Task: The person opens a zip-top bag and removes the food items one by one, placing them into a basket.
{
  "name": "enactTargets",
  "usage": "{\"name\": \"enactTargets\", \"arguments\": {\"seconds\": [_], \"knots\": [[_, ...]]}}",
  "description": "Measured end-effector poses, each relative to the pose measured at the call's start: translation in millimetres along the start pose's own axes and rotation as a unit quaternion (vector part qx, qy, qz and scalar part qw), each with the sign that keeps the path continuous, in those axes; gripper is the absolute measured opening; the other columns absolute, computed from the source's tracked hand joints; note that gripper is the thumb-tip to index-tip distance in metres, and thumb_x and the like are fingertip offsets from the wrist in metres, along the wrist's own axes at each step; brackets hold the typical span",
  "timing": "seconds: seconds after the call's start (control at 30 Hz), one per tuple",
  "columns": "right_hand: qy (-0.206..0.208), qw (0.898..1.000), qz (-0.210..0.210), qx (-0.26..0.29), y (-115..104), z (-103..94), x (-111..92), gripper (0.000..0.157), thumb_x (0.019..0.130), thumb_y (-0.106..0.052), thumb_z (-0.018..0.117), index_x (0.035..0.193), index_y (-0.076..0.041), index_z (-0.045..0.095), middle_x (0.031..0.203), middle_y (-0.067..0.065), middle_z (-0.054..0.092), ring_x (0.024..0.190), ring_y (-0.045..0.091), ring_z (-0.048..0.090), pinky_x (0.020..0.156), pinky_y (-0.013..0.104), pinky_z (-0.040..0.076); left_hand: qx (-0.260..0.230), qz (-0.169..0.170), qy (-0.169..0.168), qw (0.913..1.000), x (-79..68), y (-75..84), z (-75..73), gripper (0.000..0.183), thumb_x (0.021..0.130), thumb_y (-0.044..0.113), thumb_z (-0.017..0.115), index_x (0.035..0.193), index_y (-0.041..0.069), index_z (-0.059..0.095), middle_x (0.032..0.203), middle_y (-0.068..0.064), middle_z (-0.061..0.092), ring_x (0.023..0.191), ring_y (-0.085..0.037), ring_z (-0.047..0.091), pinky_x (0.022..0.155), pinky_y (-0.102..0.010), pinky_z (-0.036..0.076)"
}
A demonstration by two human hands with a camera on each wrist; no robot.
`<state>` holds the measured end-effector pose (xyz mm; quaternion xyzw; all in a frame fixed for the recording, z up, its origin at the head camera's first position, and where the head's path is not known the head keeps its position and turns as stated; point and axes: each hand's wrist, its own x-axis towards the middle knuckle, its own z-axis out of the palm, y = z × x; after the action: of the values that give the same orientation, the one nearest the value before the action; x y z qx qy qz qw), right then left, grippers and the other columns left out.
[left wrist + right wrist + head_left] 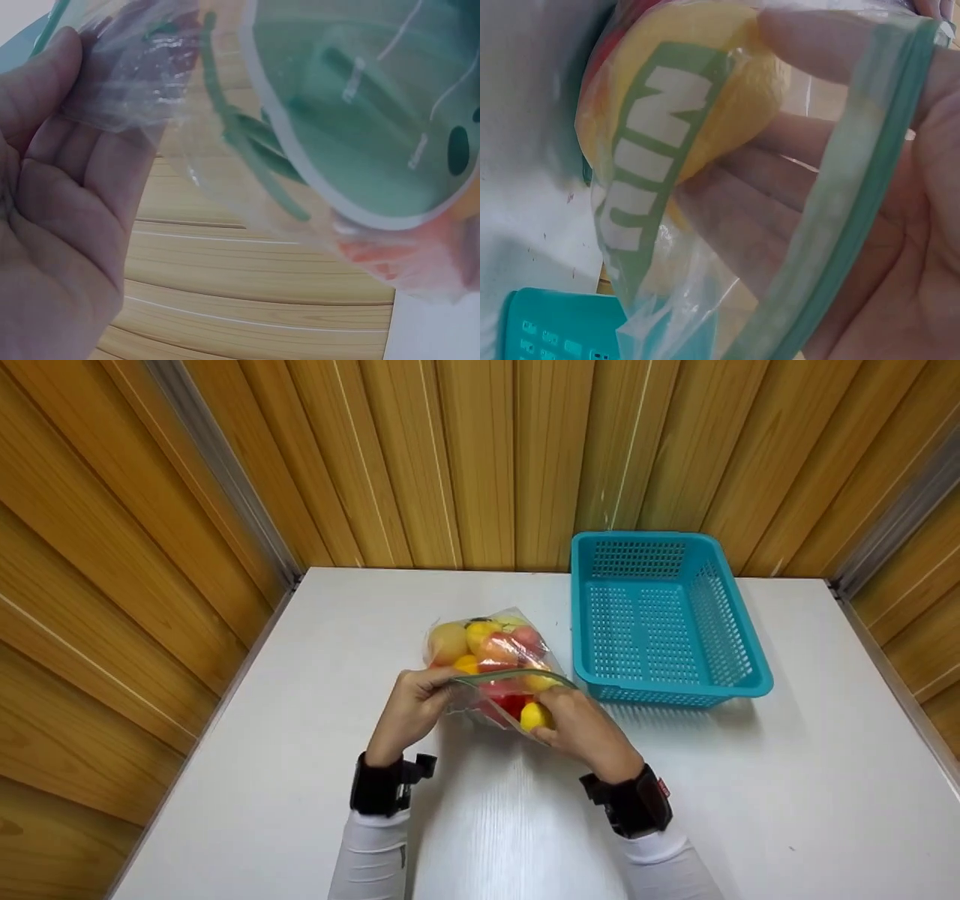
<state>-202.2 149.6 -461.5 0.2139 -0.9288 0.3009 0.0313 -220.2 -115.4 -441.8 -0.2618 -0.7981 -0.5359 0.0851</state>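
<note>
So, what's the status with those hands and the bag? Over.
Left hand pinching bag at mouth. Right hand inside bag, gripping yellow fruit. Basket right of bag, nothing visibly blocking.

Work booth: wd-panel walls [480, 465], wht tbl [285, 780]

Clear bag [491, 656] with green seal [877, 187], yellow and red fruit [535, 717], teal latticed basket [637, 634], 2 black wristbands [379, 789].

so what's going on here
A person's left hand pinches the edge of a clear zip bag on a white table, its mouth open. The right hand reaches into that mouth with its fingers round a yellow fruit; whether it is going in or coming out, these pictures don't settle. More red and yellow fruit shows through the plastic, and a teal basket stands to the right.
</note>
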Motion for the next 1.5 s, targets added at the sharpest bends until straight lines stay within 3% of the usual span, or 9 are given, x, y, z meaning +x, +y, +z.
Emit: {"name": "enactTargets", "arguments": {"seconds": [0.07, 0.13, 0.43, 0.83, 1.13, 1.3, 1.4, 1.5], "knots": [[-0.005, 1.000, 0.001, 0.000, -1, 1.8, 1, 0.031, 0.088, -0.002, 0.089, 0.115, 0.002, 0.075, 0.108, 0.018, 0.074, 0.097, 0.032, 0.064, 0.090, 0.048, 0.061, 0.000, -0.001, 0.002, 1.0000, -2.1, -0.8, -0.3, 0.021, 0.100, -0.010, 0.068, 0.114, -0.006, 0.083, 0.114, -0.022, 0.084, 0.099, -0.002, 0.071, 0.094, -0.017, 0.060], [-0.011, 1.000, 0.005, 0.005, -3, 3.1, 2, 0.042, 0.088, -0.003, 0.090, 0.126, 0.000, 0.073, 0.118, 0.018, 0.076, 0.103, 0.032, 0.065, 0.095, 0.049, 0.063, -0.001, -0.003, 0.007, 1.0000, -4.9, -2.1, -1.1, 0.021, 0.100, -0.011, 0.067, 0.113, -0.006, 0.083, 0.112, -0.022, 0.084, 0.097, -0.002, 0.070, 0.093, -0.017, 0.060], [-0.034, 0.999, 0.006, -0.003, -9, 9.3, 5, 0.040, 0.088, -0.004, 0.091, 0.124, 0.000, 0.074, 0.118, 0.017, 0.077, 0.103, 0.032, 0.065, 0.097, 0.050, 0.062, 0.001, -0.016, 0.015, 0.9998, -15.3, -3.7, -8.1, 0.018, 0.101, -0.009, 0.068, 0.112, -0.008, 0.083, 0.110, -0.025, 0.083, 0.094, -0.002, 0.071, 0.089, -0.015, 0.060], [-0.001, 0.998, -0.061, 0.017, -2, -9.3, -2, 0.043, 0.094, -0.008, 0.084, 0.136, -0.003, 0.075, 0.130, 0.018, 0.079, 0.111, 0.036, 0.071, 0.105, 0.057, 0.062, 0.000, -0.013, 0.022, 0.9997, -9.5, -2.0, -6.2, 0.015, 0.100, -0.008, 0.072, 0.110, -0.008, 0.082, 0.110, -0.025, 0.083, 0.096, 0.000, 0.071, 0.087, -0.014, 0.059], [0.029, 0.988, -0.100, 0.117, 7, -33.9, -15, 0.042, 0.097, -0.004, 0.082, 0.136, 0.007, 0.072, 0.134, 0.026, 0.077, 0.111, 0.038, 0.077, 0.098, 0.049, 0.067, 0.002, -0.018, 0.011, 0.9998, -0.2, 0.6, -0.9, 0.016, 0.100, -0.006, 0.072, 0.111, -0.008, 0.083, 0.111, -0.023, 0.083, 0.097, -0.003, 0.072, 0.089, -0.016, 0.060], [0.053, 0.982, -0.100, 0.153, 7, -44.8, -20, 0.042, 0.096, -0.004, 0.082, 0.137, 0.004, 0.073, 0.134, 0.022, 0.078, 0.114, 0.037, 0.077, 0.101, 0.049, 0.066, 0.000, -0.017, 0.008, 0.9998, 0.2, 0.7, -0.9, 0.015, 0.100, -0.006, 0.072, 0.111, -0.008, 0.083, 0.110, -0.024, 0.083, 0.094, -0.002, 0.071, 0.085, -0.016, 0.059], [0.081, 0.979, -0.099, 0.161, 8, -51.4, -23, 0.041, 0.096, -0.005, 0.084, 0.135, 0.001, 0.074, 0.132, 0.018, 0.079, 0.112, 0.034, 0.077, 0.101, 0.042, 0.067, -0.004, -0.015, 0.010, 0.9998, 0.1, 0.7, -0.9, 0.015, 0.099, -0.007, 0.073, 0.111, -0.008, 0.083, 0.108, -0.024, 0.083, 0.092, -0.001, 0.070, 0.083, -0.016, 0.059], [0.113, 0.974, -0.102, 0.170, 9, -58.1, -26, 0.040, 0.095, -0.003, 0.084, 0.134, 0.000, 0.075, 0.130, 0.017, 0.080, 0.111, 0.033, 0.078, 0.100, 0.027, 0.065, -0.001, -0.015, 0.012, 0.9998, -0.1, 0.3, -0.9, 0.016, 0.099, -0.007, 0.073, 0.112, -0.008, 0.083, 0.110, -0.023, 0.084, 0.093, -0.001, 0.069, 0.085, -0.016, 0.058]]}}
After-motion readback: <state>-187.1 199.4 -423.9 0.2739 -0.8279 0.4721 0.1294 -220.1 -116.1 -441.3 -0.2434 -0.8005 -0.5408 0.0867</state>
